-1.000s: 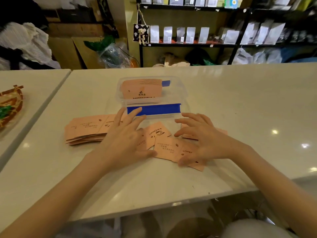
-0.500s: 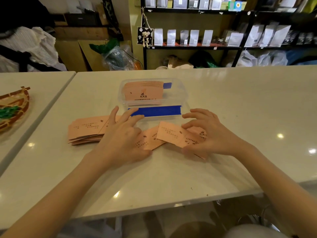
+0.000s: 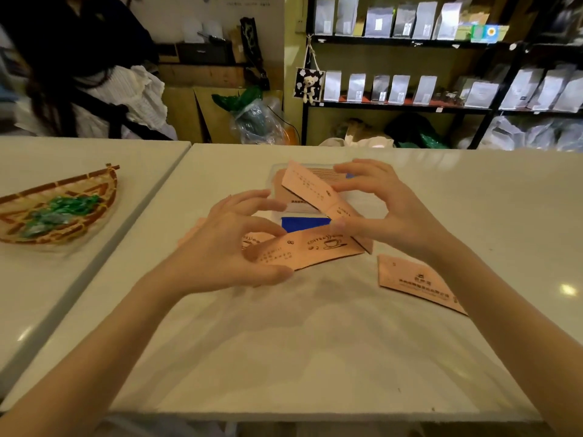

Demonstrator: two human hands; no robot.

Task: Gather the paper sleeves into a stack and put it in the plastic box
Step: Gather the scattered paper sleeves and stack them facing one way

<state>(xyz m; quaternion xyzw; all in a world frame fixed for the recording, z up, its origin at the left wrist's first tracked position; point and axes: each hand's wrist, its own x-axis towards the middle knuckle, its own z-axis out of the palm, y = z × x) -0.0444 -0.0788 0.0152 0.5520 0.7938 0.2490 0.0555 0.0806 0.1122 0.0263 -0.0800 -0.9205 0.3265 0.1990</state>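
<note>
My left hand [image 3: 227, 247] pinches a pink paper sleeve [image 3: 315, 250] printed with a coffee cup, lifted just above the table. My right hand [image 3: 385, 212] grips a second sleeve [image 3: 307, 187], tilted, over the clear plastic box [image 3: 276, 171]. The box holds more sleeves and has a blue strip [image 3: 304, 223] along its near side; most of it is hidden behind my hands. One sleeve [image 3: 416, 282] lies flat on the white table [image 3: 299, 342] under my right wrist. The edge of a sleeve stack [image 3: 198, 223] peeks out behind my left hand.
A woven basket [image 3: 56, 209] with green wrapped items sits on the neighbouring table to the left. A person in white stands behind that table. Shelves with grey pouches [image 3: 378, 86] line the back wall.
Both hands have lifted off the table, each bringing up a sleeve, and moved toward the box. The camera has tilted up and come closer.
</note>
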